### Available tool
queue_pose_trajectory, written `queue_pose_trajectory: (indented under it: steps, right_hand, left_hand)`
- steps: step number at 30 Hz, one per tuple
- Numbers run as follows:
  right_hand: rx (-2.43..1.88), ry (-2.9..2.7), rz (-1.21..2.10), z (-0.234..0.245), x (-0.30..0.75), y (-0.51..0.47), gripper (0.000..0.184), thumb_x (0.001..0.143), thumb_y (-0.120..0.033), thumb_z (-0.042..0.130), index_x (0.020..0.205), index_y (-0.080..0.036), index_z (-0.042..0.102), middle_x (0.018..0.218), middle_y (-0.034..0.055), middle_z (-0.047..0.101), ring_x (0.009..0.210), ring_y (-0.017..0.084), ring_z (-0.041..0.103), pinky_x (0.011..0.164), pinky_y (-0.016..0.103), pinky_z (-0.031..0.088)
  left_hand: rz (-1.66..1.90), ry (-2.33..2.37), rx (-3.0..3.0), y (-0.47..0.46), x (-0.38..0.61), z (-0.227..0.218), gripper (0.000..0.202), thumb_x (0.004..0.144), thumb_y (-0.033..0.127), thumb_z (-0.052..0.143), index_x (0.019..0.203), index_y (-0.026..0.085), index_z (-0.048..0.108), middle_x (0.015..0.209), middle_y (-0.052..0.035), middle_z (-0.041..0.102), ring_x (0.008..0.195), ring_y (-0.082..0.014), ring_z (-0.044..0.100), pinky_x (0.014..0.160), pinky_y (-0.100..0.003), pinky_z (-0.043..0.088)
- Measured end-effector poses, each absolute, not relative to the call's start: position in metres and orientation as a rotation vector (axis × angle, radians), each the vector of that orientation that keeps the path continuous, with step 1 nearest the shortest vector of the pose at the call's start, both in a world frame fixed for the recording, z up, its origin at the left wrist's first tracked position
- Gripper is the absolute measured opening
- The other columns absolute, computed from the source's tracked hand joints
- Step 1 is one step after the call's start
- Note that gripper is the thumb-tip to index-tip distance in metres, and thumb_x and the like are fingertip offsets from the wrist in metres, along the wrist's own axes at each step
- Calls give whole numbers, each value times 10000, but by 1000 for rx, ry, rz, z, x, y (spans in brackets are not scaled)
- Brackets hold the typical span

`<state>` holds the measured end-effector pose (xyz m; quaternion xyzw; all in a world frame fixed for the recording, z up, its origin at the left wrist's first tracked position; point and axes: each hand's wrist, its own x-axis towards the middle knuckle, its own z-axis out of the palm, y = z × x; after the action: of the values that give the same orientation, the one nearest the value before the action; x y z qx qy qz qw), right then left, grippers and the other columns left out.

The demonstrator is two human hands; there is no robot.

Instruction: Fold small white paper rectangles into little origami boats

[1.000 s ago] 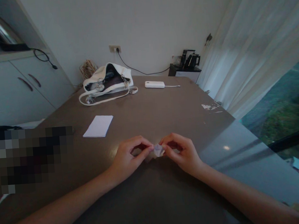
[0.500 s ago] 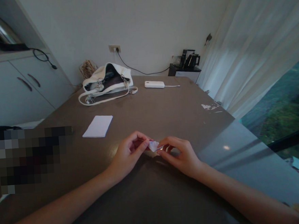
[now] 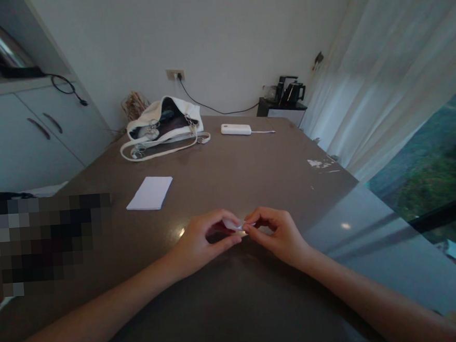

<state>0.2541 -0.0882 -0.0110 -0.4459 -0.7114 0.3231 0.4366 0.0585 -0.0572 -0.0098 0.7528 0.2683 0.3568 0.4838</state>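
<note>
A small piece of folded white paper (image 3: 233, 224) is held up just above the table, in front of me. My right hand (image 3: 277, 233) pinches its right end between thumb and fingertips. My left hand (image 3: 205, 240) curves around the left side of the paper, its thumb lowered and apart from the fingers. Those left fingers lie behind the paper, and whether they touch it is partly hidden. To the left, beyond my left hand, lies a stack of white paper sheets (image 3: 150, 193) on the brown table (image 3: 251, 174).
A white handbag (image 3: 166, 126) stands open at the table's far left. Right of it lies a white power bank (image 3: 235, 129) with a short cable. A black kettle (image 3: 293, 92) sits on a low cabinet behind. Curtain (image 3: 362, 73) and window border the right edge.
The left thumb has come away from the paper and dropped, widening the gap to the fingers. The paper now looks flatter and narrower. The right hand keeps its pinch.
</note>
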Motion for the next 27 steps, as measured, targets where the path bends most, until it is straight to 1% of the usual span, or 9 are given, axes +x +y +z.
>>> queue_pose_trajectory:
  steps: [2, 4, 11, 14, 17, 19, 21, 24, 27]
  right_hand:
    - [-1092, -1807, 806, -11, 255, -88, 124, 818, -244, 608, 745, -146, 629, 717, 49, 663, 659, 139, 624, 624, 239, 491]
    - [-1074, -1842, 778, -10, 255, -88, 130, 823, -241, 602, 733, -149, 621, 721, 49, 659, 666, 139, 620, 629, 242, 487]
    - [-979, -1947, 618, -5, 255, -89, 126, 813, -185, 590, 690, -159, 583, 703, 31, 638, 641, 122, 597, 619, 233, 453]
    - [-1008, -1917, 651, -6, 256, -90, 125, 804, -185, 602, 693, -166, 546, 716, 28, 632, 646, 122, 596, 619, 233, 455]
    - [-1068, -1846, 763, -8, 255, -91, 118, 797, -215, 628, 768, -173, 521, 733, 20, 628, 655, 123, 602, 616, 227, 467]
    - [-1105, -1839, 847, -10, 253, -91, 154, 789, -242, 649, 873, -171, 541, 744, 15, 639, 662, 127, 610, 617, 225, 472]
    - [-1154, -1873, 913, -12, 252, -91, 179, 801, -289, 647, 916, -169, 582, 745, 19, 654, 659, 133, 613, 604, 224, 468]
    - [-1241, -1888, 978, -14, 251, -90, 214, 846, -359, 589, 785, -158, 636, 664, 21, 640, 599, 128, 592, 552, 216, 445]
    - [-1275, -1830, 1039, -13, 251, -90, 274, 863, -378, 558, 739, -149, 644, 608, 19, 616, 551, 117, 566, 521, 209, 428]
  left_hand:
    - [827, 691, 2010, -56, 57, -8, 58, 820, 211, 632, 863, 175, 645, 914, -43, 670, 873, -161, 637, 797, -269, 493]
    - [826, 728, 2055, -54, 56, -8, 82, 840, 216, 605, 813, 170, 668, 884, -45, 683, 856, -163, 643, 789, -273, 492]
    - [807, 797, 1871, -56, 58, -7, 125, 808, 252, 626, 789, 139, 675, 831, -61, 683, 814, -178, 645, 756, -282, 502]
    - [798, 810, 1830, -58, 59, -8, 145, 809, 269, 620, 770, 140, 674, 805, -54, 685, 790, -175, 644, 731, -272, 499]
    - [804, 850, 1758, -60, 61, -8, 116, 791, 261, 639, 783, 147, 655, 771, -34, 679, 739, -159, 642, 689, -253, 499]
    - [826, 849, 1698, -61, 62, -8, 100, 770, 236, 655, 819, 152, 631, 779, -25, 675, 728, -152, 643, 677, -245, 502]
    - [842, 838, 1650, -62, 63, -8, 122, 755, 222, 666, 836, 156, 605, 787, -23, 675, 727, -152, 649, 671, -245, 504]
    - [842, 857, 1577, -61, 64, -9, 160, 737, 234, 688, 830, 155, 585, 770, -26, 682, 714, -155, 657, 656, -249, 505]
    - [821, 845, 1462, -59, 64, -10, 198, 715, 239, 713, 829, 143, 583, 751, -31, 692, 692, -151, 664, 659, -252, 510]
